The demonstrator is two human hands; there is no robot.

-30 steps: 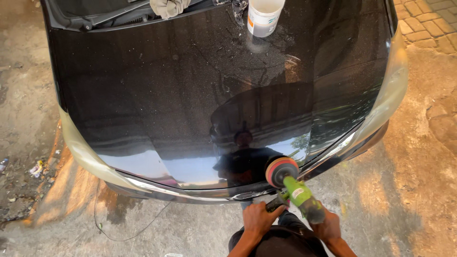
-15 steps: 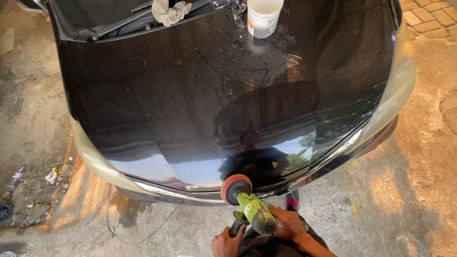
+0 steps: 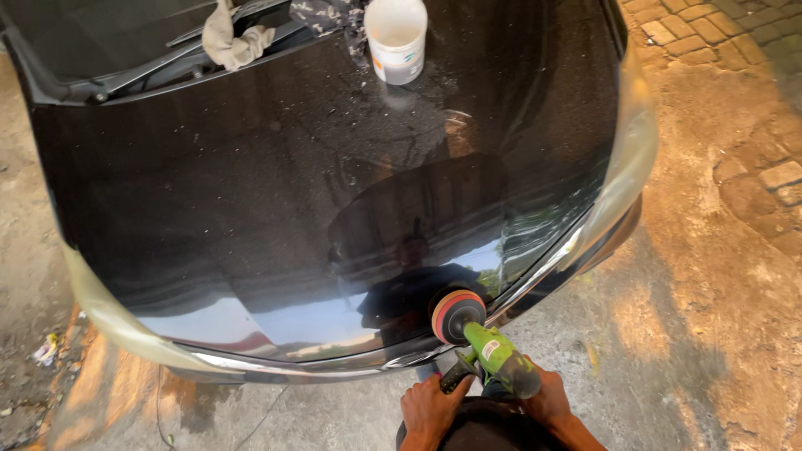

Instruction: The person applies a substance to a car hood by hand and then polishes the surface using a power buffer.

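Note:
A green handheld polisher (image 3: 494, 355) with a red and orange round pad (image 3: 455, 314) presses on the front edge of a glossy black car hood (image 3: 276, 184). My left hand (image 3: 430, 407) grips the polisher's black side handle. My right hand (image 3: 547, 397) wraps around the green body at its rear. The hood reflects my dark outline just above the pad.
A white plastic bucket (image 3: 397, 38) stands on the hood near the windshield. A beige rag (image 3: 230, 38) lies over the wiper area at the top left. A thin cable (image 3: 159, 401) trails on the concrete below the bumper. Paving bricks (image 3: 752, 100) lie to the right.
The polisher slid left along the hood's front edge a second ago, then came back slightly right. The view shifted with my head. Both hands kept their hold.

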